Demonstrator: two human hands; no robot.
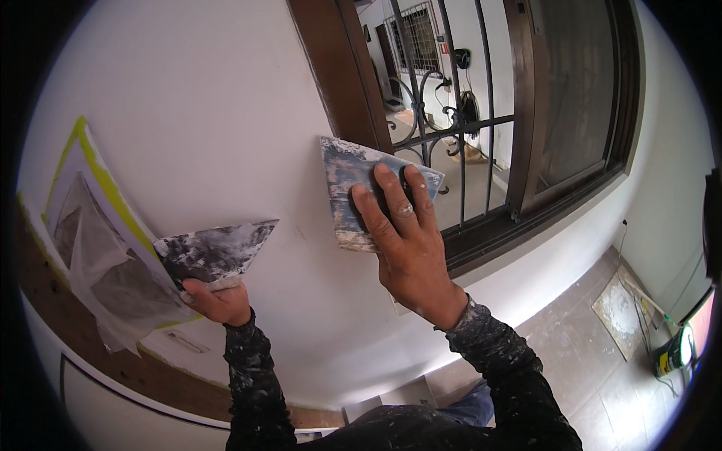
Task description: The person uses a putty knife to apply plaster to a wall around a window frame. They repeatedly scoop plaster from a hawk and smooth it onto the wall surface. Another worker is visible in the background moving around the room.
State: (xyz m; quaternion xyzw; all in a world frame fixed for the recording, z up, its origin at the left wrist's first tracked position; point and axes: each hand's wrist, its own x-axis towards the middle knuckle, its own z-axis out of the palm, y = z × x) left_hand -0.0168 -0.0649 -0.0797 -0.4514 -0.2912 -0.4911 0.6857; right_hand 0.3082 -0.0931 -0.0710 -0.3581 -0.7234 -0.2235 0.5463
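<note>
Far to my left, a sheet of clear plastic (98,255) hangs against the wall, held along its upper edge by a strip of yellow tape (101,177). Below it runs a brown wooden band (113,353) across the white surface.

My left hand (218,301) comes next, closed in a fist around the handle end of a wide scraper (214,252). Its blade is smeared with grey and white filler and points up and to the right, held off the wall at an angle; I cannot tell whether its far edge touches the surface. My sleeve is dark and flecked with white.

Between my two hands lies the white wall (226,113), smooth and pale, with a faint mark near the middle.

My right hand (402,233) is spread, fingers up, pressing flat on a second scraper (361,188). This blade is bluish, streaked with dried white filler, and lies flat against the wall just beside the dark brown window frame (338,68). There is a ring on one finger.

Right of that is the window itself, with black curled iron bars (444,128) and a dark sliding screen (571,98). Lower right, on the grey tiled floor (579,361), lies a dusty square board (620,312), and near the edge stands a bucket (673,353) with a green band.
</note>
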